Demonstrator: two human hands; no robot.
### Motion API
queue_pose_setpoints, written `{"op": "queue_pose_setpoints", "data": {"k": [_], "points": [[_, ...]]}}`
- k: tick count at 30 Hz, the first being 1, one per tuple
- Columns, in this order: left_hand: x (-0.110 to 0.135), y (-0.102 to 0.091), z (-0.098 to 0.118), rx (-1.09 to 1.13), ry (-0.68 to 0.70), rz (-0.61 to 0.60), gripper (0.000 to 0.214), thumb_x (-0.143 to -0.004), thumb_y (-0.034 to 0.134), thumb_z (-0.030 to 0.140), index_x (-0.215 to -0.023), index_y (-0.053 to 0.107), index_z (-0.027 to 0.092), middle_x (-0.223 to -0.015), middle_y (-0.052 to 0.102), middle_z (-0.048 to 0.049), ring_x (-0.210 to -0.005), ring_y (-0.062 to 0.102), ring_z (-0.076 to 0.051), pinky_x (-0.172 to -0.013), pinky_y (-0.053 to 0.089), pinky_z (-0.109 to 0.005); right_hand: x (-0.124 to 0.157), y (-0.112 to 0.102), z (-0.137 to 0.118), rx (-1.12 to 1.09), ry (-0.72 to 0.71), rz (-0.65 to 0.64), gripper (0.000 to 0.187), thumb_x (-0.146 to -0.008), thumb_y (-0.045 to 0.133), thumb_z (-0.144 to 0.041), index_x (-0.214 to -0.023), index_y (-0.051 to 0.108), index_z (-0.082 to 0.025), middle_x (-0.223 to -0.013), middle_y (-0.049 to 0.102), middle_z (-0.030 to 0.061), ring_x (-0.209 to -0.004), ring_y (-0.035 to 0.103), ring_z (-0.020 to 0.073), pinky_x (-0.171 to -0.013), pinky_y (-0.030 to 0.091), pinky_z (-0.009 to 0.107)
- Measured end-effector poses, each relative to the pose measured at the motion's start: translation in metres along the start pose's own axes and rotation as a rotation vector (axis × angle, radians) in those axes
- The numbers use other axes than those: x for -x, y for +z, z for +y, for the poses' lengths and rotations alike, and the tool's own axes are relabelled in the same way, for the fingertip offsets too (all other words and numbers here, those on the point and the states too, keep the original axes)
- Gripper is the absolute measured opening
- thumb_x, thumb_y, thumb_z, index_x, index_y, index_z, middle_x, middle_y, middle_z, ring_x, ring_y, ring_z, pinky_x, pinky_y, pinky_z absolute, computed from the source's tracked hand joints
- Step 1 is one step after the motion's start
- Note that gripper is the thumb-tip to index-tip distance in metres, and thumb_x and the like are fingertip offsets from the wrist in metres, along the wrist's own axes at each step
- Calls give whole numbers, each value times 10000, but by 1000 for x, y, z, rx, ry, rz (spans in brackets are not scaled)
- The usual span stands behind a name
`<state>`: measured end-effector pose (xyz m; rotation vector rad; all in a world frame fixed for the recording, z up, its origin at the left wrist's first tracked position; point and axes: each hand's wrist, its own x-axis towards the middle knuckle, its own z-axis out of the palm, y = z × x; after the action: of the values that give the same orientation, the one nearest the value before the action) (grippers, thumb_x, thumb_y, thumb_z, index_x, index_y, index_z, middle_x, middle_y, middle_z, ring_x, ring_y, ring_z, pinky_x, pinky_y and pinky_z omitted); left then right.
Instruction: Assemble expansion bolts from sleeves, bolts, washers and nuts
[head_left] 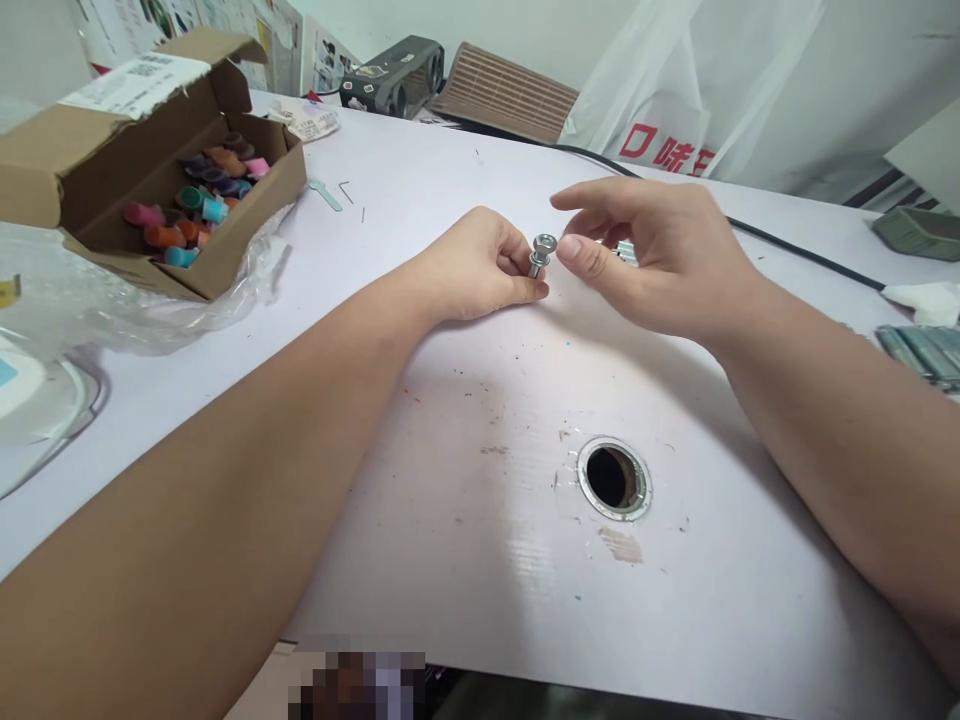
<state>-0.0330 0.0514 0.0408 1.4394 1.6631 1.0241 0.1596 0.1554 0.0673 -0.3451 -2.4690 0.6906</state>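
My left hand, item one: closing thumb and fingers in a pinch around the shank of one silvery bolt, which is standing head-up, a washer sitting below the head; my right hand, item two: hovering just beside it, thumb tip pointing at the bolt head, forefinger standing well apart from the thumb, the grip gaping and not grasping the bolt; small metal pieces, showing partly behind the right thumb, and I am not managing to tell whether they are being held or lying beyond; below, the white table, carrying one round hole with a metal ring, gaping nearer to me than the bolt; at the right edge, a cluster of metal cylinders, lying side by side; to the left, an open cardboard box, holding many coloured pieces and resting on clear plastic wrap; beside the box, a small flat wrench, lying near a bent hex key; behind, a black cable, running past my right hand
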Motion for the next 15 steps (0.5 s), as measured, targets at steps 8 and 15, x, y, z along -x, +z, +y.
{"op": "queue_pose_setpoints", "data": {"k": [8, 15], "points": [[1, 2, 0, 10, -27, 20, 137, -784, 876, 202, -852, 768, 153, -794, 723, -39, -793, 665, -184, -781, 517, -352, 5, 8, -5, -34, 29, 172, 449, -1044, 651, -337, -608, 593, -249, -616, 585, 28, -642, 545, 181, -835, 522, 422], [0, 2, 0, -30, -12, 27, 116, -814, 834, 230, -849, 750, 158, -788, 716, -36, -814, 676, -193, -771, 530, -352, 3, 14, -6, 41, 46, 202, 588, -1055, 654, -411, -511, 523, -230, -524, 453, 12, -562, 407, 144, -782, 477, 407]]}}
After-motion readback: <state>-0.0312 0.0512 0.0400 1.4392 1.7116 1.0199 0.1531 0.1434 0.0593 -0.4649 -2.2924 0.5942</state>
